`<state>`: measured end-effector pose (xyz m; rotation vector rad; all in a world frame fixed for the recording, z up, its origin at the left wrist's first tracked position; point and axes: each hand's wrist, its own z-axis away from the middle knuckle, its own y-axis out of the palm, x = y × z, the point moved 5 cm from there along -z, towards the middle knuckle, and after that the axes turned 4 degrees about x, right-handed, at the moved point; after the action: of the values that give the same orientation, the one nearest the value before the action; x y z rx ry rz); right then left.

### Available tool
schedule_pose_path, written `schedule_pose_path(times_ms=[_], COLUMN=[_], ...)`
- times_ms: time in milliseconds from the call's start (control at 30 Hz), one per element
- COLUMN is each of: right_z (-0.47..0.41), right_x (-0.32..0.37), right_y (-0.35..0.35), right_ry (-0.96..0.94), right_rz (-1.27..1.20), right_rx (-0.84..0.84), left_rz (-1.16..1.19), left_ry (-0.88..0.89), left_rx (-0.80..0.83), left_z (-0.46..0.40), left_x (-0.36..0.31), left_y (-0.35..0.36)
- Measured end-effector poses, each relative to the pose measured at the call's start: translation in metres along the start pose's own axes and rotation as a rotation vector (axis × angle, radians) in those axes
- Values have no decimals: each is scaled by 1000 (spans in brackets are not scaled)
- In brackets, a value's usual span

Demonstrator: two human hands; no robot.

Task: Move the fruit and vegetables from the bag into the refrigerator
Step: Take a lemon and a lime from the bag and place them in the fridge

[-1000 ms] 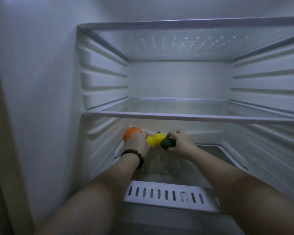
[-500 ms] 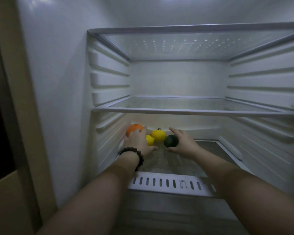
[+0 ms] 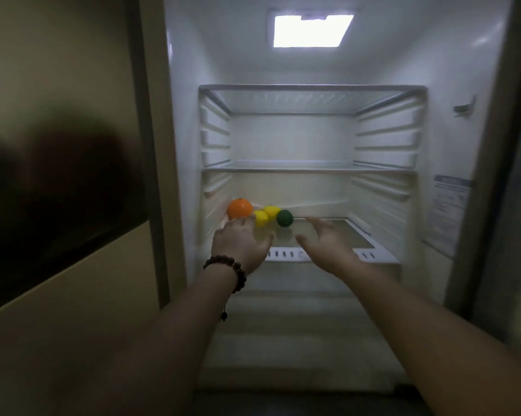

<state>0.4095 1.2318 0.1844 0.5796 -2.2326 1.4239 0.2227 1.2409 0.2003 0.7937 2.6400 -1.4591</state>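
Note:
On the lowest glass shelf [image 3: 337, 232] of the open refrigerator lie an orange [image 3: 239, 208], two yellow lemons [image 3: 266, 214] and a dark green lime [image 3: 284, 217], grouped at the back left. My left hand [image 3: 241, 244], with a bead bracelet on the wrist, hovers just in front of the orange and the nearer lemon, fingers relaxed and holding nothing. My right hand [image 3: 325, 244] is open, fingers spread, in front and to the right of the lime. The bag is out of view.
Two bare glass shelves [image 3: 307, 166] sit above the fruit, under a lit ceiling lamp [image 3: 311, 30]. A slotted white drawer cover [image 3: 286, 254] edges the lowest shelf. A beige cabinet with a dark panel [image 3: 58, 205] stands to the left; a label [image 3: 446, 211] is on the right wall.
Both hands have let go of the fruit and drawn back from the shelf. The lime now lies free beside the lemons. My head has pulled away, showing more of the refrigerator.

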Motion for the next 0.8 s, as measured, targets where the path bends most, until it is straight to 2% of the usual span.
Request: schedule_pose_path(times_ms=[100,267,367,500,633,800], right_z=[61,163,223,298,373,475], right_x=[10,22,21,17,5,-28], right_y=[-13,-24,-24,-25,-32,-55], right_ry=[28,28,59,49,82,217], right_rz=[1,-45,-65,45,84,171], right_rx=[-87,-186,-213,-220,-217,-261], left_rz=[26,160,188,214,218,256], left_ry=[36,58,71,57,145,267], left_rx=[-57,-21,60,234,310,419], left_z=[48,136,186,242,295,363], left_x=[-5,-27,-40,-63,-102,-164], left_y=[-11,-32,-35,-23,-10,5])
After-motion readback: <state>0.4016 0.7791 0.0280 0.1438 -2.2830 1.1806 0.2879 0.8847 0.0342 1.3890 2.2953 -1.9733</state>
